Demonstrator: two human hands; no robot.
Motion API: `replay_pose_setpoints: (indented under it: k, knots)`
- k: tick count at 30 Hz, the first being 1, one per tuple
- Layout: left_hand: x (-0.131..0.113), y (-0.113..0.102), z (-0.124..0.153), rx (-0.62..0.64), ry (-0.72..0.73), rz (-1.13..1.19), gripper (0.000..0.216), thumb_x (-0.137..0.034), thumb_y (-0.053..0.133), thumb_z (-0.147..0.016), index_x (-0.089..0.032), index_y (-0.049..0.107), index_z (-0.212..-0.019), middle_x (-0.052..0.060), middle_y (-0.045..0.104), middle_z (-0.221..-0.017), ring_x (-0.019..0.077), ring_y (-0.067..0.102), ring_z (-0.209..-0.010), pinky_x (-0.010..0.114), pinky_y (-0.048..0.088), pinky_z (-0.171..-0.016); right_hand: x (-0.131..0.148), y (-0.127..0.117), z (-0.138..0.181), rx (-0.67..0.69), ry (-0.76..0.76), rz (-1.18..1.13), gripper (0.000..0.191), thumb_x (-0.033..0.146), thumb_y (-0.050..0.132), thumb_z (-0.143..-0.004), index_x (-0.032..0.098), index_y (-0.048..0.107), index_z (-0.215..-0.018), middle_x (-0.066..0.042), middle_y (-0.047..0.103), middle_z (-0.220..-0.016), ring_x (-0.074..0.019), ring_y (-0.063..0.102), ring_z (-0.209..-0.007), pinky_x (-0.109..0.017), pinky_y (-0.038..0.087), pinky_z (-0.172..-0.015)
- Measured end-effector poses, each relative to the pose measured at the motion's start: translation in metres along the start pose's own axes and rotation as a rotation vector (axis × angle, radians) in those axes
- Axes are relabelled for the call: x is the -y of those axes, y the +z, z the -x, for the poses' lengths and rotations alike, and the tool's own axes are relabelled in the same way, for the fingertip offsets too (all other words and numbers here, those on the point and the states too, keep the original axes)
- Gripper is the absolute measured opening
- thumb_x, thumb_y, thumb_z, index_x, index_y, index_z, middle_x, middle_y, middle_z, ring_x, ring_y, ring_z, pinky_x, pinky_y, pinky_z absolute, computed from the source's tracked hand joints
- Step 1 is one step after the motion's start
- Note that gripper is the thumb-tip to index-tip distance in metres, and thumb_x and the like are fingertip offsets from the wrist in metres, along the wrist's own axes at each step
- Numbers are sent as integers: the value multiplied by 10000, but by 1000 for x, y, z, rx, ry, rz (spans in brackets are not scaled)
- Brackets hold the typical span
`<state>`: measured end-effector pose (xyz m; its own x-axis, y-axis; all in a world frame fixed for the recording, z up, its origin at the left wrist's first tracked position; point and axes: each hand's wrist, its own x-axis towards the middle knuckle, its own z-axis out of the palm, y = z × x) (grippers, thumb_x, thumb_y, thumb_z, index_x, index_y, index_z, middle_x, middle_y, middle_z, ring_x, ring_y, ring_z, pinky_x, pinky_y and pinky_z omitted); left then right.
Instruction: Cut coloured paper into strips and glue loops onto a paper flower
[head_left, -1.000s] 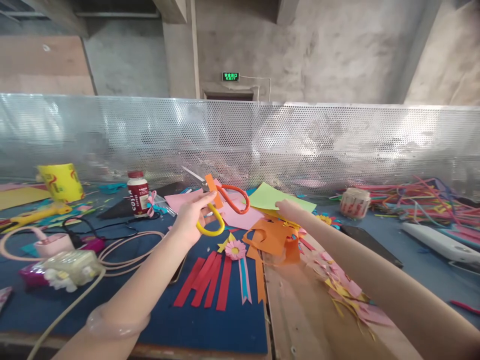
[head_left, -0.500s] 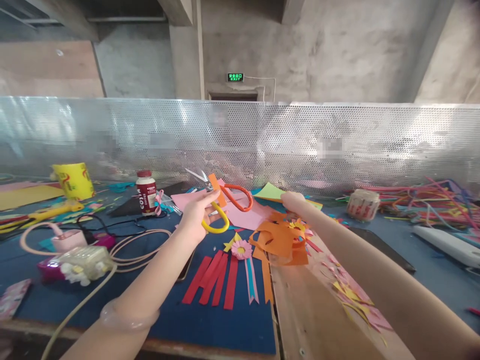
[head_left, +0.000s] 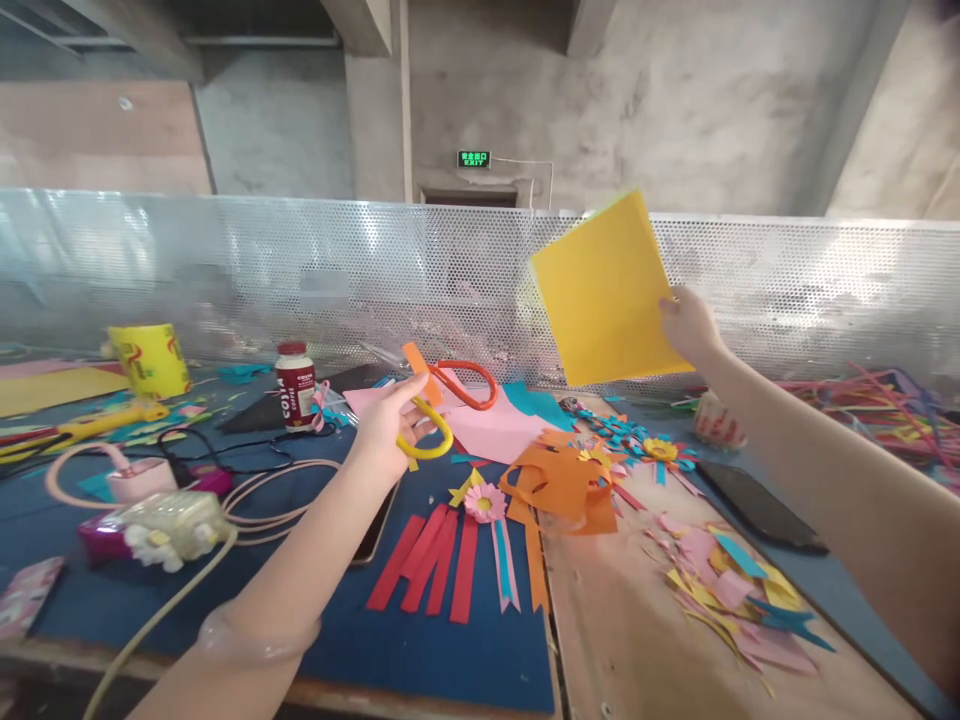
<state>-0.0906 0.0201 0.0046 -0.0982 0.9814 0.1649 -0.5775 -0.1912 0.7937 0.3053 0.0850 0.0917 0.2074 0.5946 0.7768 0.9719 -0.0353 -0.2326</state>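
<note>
My left hand point(head_left: 386, 425) is closed on a pair of scissors point(head_left: 444, 446), which have one yellow and one red handle loop; their blades point away to the left. A short orange paper strip point(head_left: 414, 360) stands up from the same fingers. Over the far side of the table, my right hand point(head_left: 694, 328) pinches the right edge of a square yellow paper sheet point(head_left: 604, 290), perhaps more than one layer. Below lie orange paper scraps point(head_left: 555, 475), a pink paper sheet point(head_left: 495, 425), several red paper strips point(head_left: 463, 565) and a pink paper flower with ribbon tails point(head_left: 485, 502).
At left stand a dark red bottle point(head_left: 295, 388) and a yellow tape roll point(head_left: 150, 362), with cables point(head_left: 255, 490) in front. Paper scraps point(head_left: 731, 590) and a black phone point(head_left: 757, 505) lie at right. A perforated metal screen point(head_left: 360, 260) closes off the back.
My right hand has lifted the yellow paper from the back of the table, up and to the right. Blue paper pieces behind it now show. My left hand has barely shifted, still holding the scissors.
</note>
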Motion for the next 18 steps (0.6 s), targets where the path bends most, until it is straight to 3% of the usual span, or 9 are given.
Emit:
replay_pose_setpoints:
  k: [6, 11, 18]
  knots:
    - [-30, -10, -2, -48, 215, 56, 191, -203, 748, -616, -172, 617, -752, -2, 652, -713, 143, 638, -610, 291, 574, -617, 49, 14, 22, -92, -126, -33, 387, 202, 215, -929, 149, 437, -1241, -119, 638, -970, -204, 590, -831, -287, 407, -687]
    - [-41, -13, 1, -76, 356, -17, 174, -203, 756, -599, -173, 621, -704, -15, 641, -665, 151, 635, -615, 331, 572, -649, 114, 56, 59, 132, -417, 145, 428, 144, 319, -900, 179, 370, -1323, -138, 623, -1050, -244, 614, -842, -316, 440, -680]
    - [-42, -16, -3, -85, 408, 47, 219, -238, 781, -564, -175, 633, -712, 7, 653, -753, 153, 632, -657, 336, 573, -639, 186, 111, 79, 284, -639, 75, 460, 97, 289, -927, 166, 290, -1382, -152, 476, -1303, -217, 526, -1096, -311, 436, -851]
